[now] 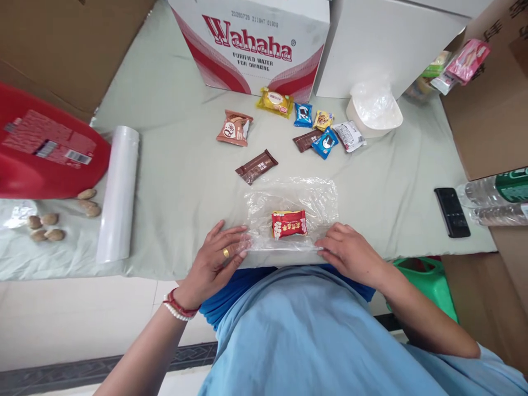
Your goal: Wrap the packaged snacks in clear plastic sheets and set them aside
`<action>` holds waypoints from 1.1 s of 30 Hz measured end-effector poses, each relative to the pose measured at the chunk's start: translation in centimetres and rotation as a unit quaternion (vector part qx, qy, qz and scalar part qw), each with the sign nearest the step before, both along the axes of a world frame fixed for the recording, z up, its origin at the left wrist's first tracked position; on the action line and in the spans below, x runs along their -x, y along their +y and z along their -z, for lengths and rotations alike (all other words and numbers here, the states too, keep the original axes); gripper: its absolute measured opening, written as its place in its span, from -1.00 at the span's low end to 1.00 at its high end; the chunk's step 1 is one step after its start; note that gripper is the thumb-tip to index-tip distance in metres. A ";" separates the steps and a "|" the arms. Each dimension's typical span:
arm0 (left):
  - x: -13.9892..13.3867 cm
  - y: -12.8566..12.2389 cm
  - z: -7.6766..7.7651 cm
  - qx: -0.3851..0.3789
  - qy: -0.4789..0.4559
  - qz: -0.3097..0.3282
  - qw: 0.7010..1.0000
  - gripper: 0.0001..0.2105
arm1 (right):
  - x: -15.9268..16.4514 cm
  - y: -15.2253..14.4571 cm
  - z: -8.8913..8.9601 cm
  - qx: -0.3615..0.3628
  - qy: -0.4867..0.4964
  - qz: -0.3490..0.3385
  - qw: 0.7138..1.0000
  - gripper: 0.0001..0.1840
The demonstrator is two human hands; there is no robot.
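Note:
A clear plastic bag (292, 192) lies flat at the table's front edge, with a small red snack packet (289, 224) on or in it; I cannot tell which. A bit of yellow shows along the packet's top edge. My left hand (223, 253) pinches the bag's near left corner between thumb and fingers. At the near right corner, my right hand (346, 250) grips the plastic the same way. Beyond the bag lie a brown wrapped bar (257, 166) and a brown snack packet (234, 128).
Several small snack packets (325, 143) lie near a white tub (374, 113) at the back right. A Wahaha carton (256, 49) stands behind. On the left are a plastic roll (118, 192), a red container (49, 146) and several nuts (49, 219); a black phone (452, 212) lies right.

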State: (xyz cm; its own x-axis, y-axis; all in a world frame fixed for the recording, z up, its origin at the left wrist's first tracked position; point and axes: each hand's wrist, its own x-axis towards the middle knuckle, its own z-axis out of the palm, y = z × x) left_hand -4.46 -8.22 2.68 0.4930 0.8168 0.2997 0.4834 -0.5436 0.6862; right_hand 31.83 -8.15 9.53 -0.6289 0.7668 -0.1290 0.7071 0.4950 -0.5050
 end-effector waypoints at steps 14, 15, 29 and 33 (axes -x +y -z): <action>-3.6 4.1 2.8 0.069 -0.035 -0.320 0.944 -0.72 | 0.9 7.9 1.9 -0.044 0.055 0.047 0.996 -0.88; -3.8 4.1 2.7 0.059 -0.023 -0.327 0.943 -0.73 | 1.0 8.0 2.2 -0.050 0.029 0.056 0.997 -0.86; -5.5 -1.3 -4.0 -0.319 0.015 -0.256 0.912 -0.67 | 4.8 6.9 3.2 -0.054 0.067 0.011 0.996 -0.75; -9.9 -0.8 -2.8 -0.209 0.037 -0.130 0.969 -0.63 | 4.9 8.0 3.0 -0.060 0.066 0.015 0.996 -0.75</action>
